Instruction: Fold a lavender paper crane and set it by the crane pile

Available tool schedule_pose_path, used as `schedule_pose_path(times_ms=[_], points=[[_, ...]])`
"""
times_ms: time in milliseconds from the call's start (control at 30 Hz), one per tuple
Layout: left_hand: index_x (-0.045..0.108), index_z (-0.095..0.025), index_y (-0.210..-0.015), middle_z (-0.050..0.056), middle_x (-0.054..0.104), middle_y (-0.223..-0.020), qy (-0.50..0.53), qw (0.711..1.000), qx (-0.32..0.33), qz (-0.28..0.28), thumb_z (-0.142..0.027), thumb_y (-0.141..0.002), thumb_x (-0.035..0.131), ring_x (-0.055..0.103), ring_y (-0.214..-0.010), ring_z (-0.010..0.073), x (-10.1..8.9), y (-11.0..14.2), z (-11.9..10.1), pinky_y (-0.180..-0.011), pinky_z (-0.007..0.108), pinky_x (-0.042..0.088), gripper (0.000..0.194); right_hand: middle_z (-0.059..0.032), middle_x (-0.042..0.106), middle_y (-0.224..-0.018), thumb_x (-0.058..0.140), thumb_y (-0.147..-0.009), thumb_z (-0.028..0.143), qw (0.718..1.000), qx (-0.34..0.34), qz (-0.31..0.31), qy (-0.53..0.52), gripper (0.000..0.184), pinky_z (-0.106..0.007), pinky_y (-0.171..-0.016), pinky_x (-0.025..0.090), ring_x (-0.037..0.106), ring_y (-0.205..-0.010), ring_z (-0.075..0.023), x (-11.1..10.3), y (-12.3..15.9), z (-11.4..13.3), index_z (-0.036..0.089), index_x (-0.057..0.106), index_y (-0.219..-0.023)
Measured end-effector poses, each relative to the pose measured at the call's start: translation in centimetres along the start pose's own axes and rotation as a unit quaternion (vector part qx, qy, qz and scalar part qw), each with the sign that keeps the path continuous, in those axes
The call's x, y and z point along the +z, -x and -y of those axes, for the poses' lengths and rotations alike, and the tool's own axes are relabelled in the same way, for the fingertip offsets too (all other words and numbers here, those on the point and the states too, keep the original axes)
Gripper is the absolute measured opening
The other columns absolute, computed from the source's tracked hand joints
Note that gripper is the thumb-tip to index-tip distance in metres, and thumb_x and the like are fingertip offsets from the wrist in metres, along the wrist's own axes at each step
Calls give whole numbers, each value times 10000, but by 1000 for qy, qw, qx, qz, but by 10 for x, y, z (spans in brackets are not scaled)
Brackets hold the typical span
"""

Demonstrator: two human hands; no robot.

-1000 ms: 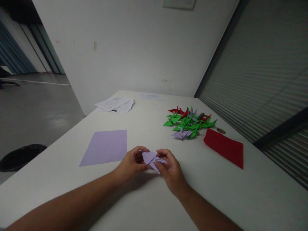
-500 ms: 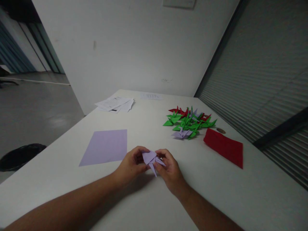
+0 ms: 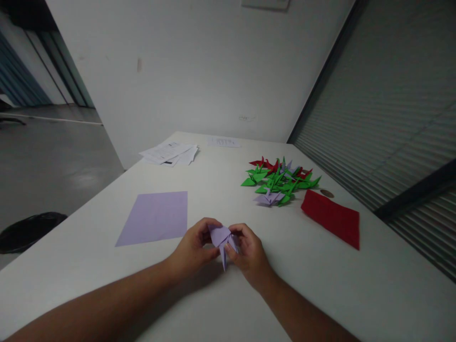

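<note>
Between my hands, low over the white table, is a partly folded purple origami crane (image 3: pixel 220 235) with a broad flap on top and a narrow point hanging toward me. My left hand (image 3: pixel 197 242) pinches its left side, thumb below and fingers behind. My right hand (image 3: pixel 249 251) grips the other side, the thumb pressing near the small folds at the right. Left of my hands lies a flat purple paper sheet (image 3: pixel 154 217). The fingertips behind the crane are partly hidden.
A heap of green, red and purple paper cranes (image 3: pixel 278 180) sits at the right. Near it are a folded red paper (image 3: pixel 331 217) and a round brown disc (image 3: pixel 327 193). Printed sheets (image 3: pixel 171 153) lie at the back left. A black-lined bin (image 3: pixel 30 230) stands beside the table (image 3: pixel 285 285).
The crane has turned a little in my hands: its narrow point now hangs straighter down, and the right-hand point is more covered by my right fingers. The view has shifted slightly.
</note>
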State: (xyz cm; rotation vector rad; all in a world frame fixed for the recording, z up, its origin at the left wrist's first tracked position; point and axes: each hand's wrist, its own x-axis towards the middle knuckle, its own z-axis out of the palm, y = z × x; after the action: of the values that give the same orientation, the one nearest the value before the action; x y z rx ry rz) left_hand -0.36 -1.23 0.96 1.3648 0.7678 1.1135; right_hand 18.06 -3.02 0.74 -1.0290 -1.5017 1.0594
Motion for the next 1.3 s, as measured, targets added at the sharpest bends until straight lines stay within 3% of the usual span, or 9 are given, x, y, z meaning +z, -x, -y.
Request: schedule_pose_path(times_ms=[333,600,1067,1300], points=[[585,-189,-1105,21,647,-935,31,1000,-1,1,-73,-683,800,637,-836,157,1,1,1,-736,284,515,488,-32,636,-903,755,-826,422,999,16,-6,-47,340,-305,-708,503,609,-809,-193,1,0,-6,207,589,-1031],[593,-197,-1110,15,634,-918,21,1000,0,-8,-91,-677,820,615,-822,158,1,0,3,-711,273,496,501,-22,624,-872,752,-825,423,999,25,-9,-43,314,-304,-706,494,596,-798,-193,1,-1,1,210,589,-988],[602,-198,-1058,10,653,-893,-18,999,-24,-14,-113,-663,813,633,-799,168,2,-1,1,-706,279,503,456,-14,628,-858,733,-868,488,998,37,5,-42,350,-283,-673,477,583,-767,-179,1,-1,-9,212,584,-1023],[590,-201,-1056,-6,635,-857,14,999,-30,-30,-109,-647,828,617,-771,154,6,0,-1,-671,252,481,481,-7,626,-833,739,-853,508,999,30,-13,-44,340,-281,-676,478,583,-758,-179,3,-2,-3,216,599,-959]])
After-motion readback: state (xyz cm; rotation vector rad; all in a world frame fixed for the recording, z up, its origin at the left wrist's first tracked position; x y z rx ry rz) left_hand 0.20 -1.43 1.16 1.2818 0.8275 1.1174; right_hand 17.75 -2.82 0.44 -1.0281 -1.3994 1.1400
